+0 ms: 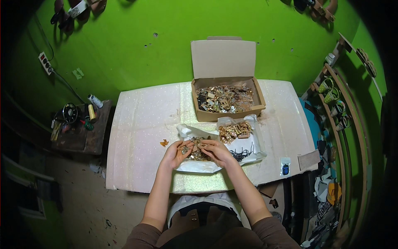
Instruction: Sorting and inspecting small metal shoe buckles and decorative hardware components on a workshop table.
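Note:
My left hand (177, 153) is cupped, palm turned up, with small metal pieces (185, 149) lying in its palm and fingers. Just right of it, my right hand (217, 152) bends over a mixed pile of small metal buckles and fittings (200, 155), its fingers drawn together at the pile; what they grip is too small to make out. The pile lies on a white paper-lined tray (195, 167). Gold-coloured buckles and fittings (234, 132) form a heap at the tray's far right, and dark, thin pieces (241, 155) lie nearer me.
Behind the tray stands an open cardboard box (224, 117) full of mixed metal fittings. A small orange-brown scrap (164, 142) lies on the glittery white table (137, 124). At the right edge are a small plastic packet (285, 166) and a card (309, 160). Thread spools (92, 112) stand on a side table.

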`<state>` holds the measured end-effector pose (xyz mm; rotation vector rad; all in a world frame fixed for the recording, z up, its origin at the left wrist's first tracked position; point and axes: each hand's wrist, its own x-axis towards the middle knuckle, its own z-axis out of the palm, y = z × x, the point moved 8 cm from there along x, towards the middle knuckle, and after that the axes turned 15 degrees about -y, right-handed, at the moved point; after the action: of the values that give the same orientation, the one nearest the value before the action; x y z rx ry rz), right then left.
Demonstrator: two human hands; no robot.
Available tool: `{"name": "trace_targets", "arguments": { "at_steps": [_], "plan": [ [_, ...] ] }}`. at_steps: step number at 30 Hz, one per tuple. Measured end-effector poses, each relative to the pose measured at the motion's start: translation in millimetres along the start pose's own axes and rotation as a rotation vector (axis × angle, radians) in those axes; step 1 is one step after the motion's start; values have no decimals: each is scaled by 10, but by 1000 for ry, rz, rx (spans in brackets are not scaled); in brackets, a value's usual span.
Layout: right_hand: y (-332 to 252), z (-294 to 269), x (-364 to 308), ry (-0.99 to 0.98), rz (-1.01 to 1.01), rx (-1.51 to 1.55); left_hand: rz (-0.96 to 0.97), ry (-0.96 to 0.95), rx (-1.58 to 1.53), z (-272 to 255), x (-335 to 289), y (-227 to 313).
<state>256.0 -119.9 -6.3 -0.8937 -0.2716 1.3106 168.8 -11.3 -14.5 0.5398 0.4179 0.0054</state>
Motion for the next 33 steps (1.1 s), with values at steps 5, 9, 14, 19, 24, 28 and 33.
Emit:
{"name": "trace_targets", "arguments": {
  "at_steps": [5,9,14,19,24,28,33],
  "plan": [
    [5,12,-69,10,51,0,-36,22,293,12,-41,-25],
    [79,-78,8,60,20,91,-61,-71,435,163,-54,22],
    [159,-137,92,61,26,193,23,-89,314,165,-113,75],
    [220,-206,171,59,34,157,85,-169,733,320,-60,163],
    [167,-31,83,-27,88,243,178,-194,1561,531,-22,199],
    [185,-98,184,-13,125,72,60,-99,1586,412,-49,160],
    [189,-191,294,94,78,105,176,-50,1467,372,-86,207]
  ]
}}
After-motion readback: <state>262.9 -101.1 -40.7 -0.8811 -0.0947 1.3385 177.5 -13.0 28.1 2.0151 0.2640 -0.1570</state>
